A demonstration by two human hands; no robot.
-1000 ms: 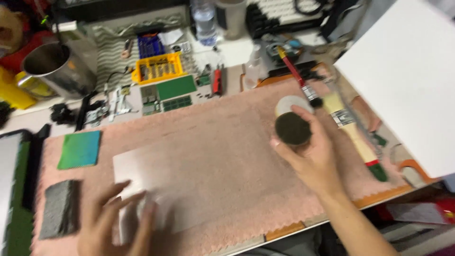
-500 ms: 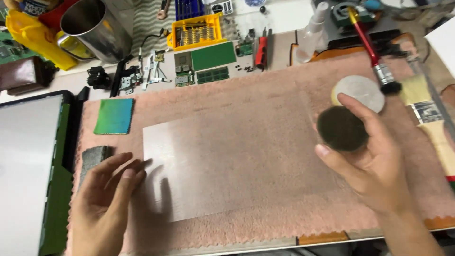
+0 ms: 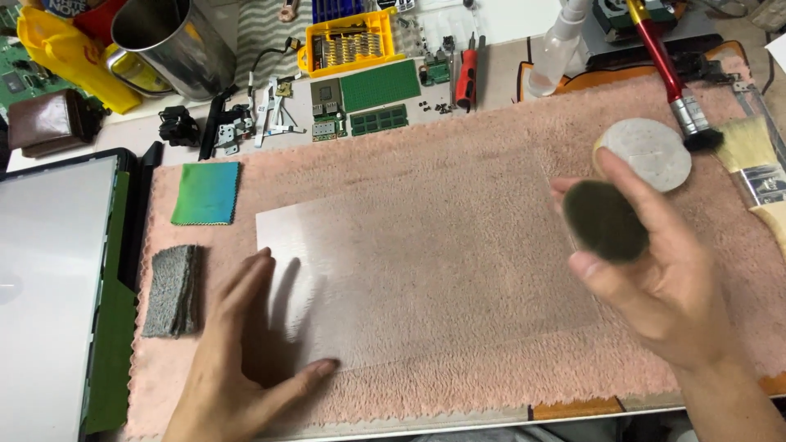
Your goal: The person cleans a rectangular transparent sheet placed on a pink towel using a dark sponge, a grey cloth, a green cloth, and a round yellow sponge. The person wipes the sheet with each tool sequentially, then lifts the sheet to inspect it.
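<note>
**Both hands drawn nearer; pad held over sheet's right edge**

Since the earlier frame the view has closed in: R hand w/ the dark round pad now sits lower and nearer the towel's right end, L hand reaches further onto the clear sheet. R hand grips the pad betw. thumb and fingers, pad face up, above the sheet's right edge. L hand is open, flat, fingers spread, pressing the sheet's front-left corner. Sheet lies flat mid-towel on the pink towel. White round disc just beyond the pad, touching a red-handled brush. Green cloth and grey sponge at towel's left end. Green circuit boards and yellow bit tray along the bench's back edge.
</note>
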